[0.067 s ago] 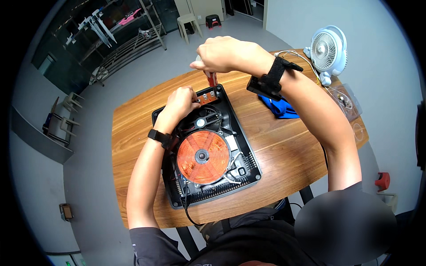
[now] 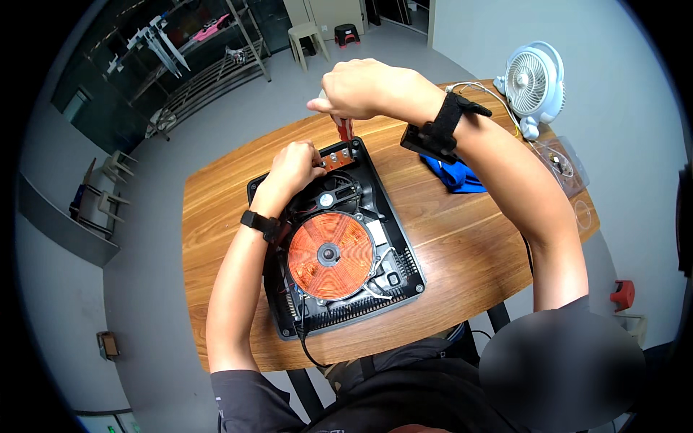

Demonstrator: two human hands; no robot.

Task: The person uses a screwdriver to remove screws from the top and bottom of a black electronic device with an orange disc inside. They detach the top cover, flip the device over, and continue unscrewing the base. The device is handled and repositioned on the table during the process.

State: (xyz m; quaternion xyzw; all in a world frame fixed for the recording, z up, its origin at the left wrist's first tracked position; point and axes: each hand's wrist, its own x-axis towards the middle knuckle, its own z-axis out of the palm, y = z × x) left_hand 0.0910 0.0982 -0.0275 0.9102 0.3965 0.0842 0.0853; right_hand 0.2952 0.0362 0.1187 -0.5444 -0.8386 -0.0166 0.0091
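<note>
An opened black induction cooker (image 2: 390,252) lies on the table, showing its copper coil (image 2: 328,255), a black fan (image 2: 326,198) and an orange circuit board (image 2: 336,160) at its far end. My right hand (image 2: 357,92) grips a red screwdriver (image 2: 344,128) upright, its lower end over the board's right part, the exact tip hard to see. My left hand (image 2: 292,164) has its fingers curled at the board's left end; what lies between them is hidden. Black straps circle both wrists, with a dark device under the right one.
The wooden table (image 2: 224,252) also bears a blue cloth (image 2: 455,173), a pale blue fan (image 2: 528,83), cables and a clear plastic tray (image 2: 570,162). Beyond it are stools (image 2: 307,36) and a metal rack (image 2: 202,86). A black power cord runs off the cooker's near edge.
</note>
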